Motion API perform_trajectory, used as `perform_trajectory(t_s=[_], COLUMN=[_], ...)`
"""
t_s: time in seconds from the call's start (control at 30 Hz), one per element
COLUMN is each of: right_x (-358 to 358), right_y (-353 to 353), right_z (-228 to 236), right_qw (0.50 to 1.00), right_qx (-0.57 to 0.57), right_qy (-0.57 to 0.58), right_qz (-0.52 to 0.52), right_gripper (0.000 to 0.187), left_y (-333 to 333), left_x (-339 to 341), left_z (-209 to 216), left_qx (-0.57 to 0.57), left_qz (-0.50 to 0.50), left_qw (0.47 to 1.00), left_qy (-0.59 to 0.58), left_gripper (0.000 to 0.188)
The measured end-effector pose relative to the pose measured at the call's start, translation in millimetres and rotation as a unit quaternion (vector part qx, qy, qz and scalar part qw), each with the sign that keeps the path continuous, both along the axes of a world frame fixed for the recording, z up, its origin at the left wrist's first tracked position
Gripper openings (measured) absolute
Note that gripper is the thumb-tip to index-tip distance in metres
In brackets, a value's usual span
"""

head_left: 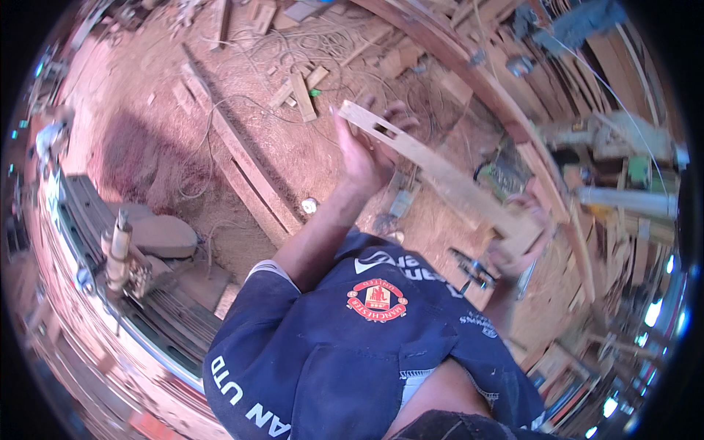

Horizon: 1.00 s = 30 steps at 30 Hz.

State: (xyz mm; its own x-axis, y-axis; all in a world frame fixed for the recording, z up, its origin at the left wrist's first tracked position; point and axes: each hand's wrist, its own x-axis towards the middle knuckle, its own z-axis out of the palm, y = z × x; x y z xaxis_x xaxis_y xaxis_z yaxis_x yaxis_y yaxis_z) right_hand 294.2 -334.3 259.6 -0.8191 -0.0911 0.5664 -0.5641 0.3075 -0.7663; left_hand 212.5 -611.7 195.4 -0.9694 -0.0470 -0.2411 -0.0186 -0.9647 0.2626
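A pale wooden rail [440, 167] slants across in front of my chest, off the floor. Near its far left end a dark rectangular mortise is cut through the face. Around that end my left hand [369, 155] is closed, thumb on one side and fingertips showing beyond the other. The near right end of the rail looks stepped, with a blocky shoulder. My right hand [529, 238] grips it there, its fingers partly hidden by the wood.
Long timbers [246, 176] lie on the sawdust-covered floor, with offcuts [302, 97] and a tangled cord [323, 45] beyond. A machine with a long bed [172, 323] stands at left. Timber with a curved look [506, 103] runs down the right, near stacked boards [587, 73].
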Motion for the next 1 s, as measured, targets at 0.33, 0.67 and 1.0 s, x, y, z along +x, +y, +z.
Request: perform_trajectory(t_s=[0.33,0.67,1.0], right_x=[31.9,182.0,226.6], right_y=[103.1,92.9,85.9], right_z=[94.7,53.9,23.4], right_qw=[0.964,0.855,0.780], right_qx=[0.145,0.038,0.056], right_qy=[0.034,0.085,0.083], right_qz=[-0.222,-0.511,-0.617], right_gripper=[0.084,0.073,0.073], left_y=[50.4,141.5,195.4], left_x=[-0.6,-22.1,-9.5], left_z=[30.6,83.3,89.5], left_qx=[-0.111,-0.134,-0.141], left_qz=[-0.307,-0.479,-0.545], left_qw=[0.930,0.808,0.753], left_qy=[0.172,0.316,0.340], left_gripper=[0.081,0.086,0.083])
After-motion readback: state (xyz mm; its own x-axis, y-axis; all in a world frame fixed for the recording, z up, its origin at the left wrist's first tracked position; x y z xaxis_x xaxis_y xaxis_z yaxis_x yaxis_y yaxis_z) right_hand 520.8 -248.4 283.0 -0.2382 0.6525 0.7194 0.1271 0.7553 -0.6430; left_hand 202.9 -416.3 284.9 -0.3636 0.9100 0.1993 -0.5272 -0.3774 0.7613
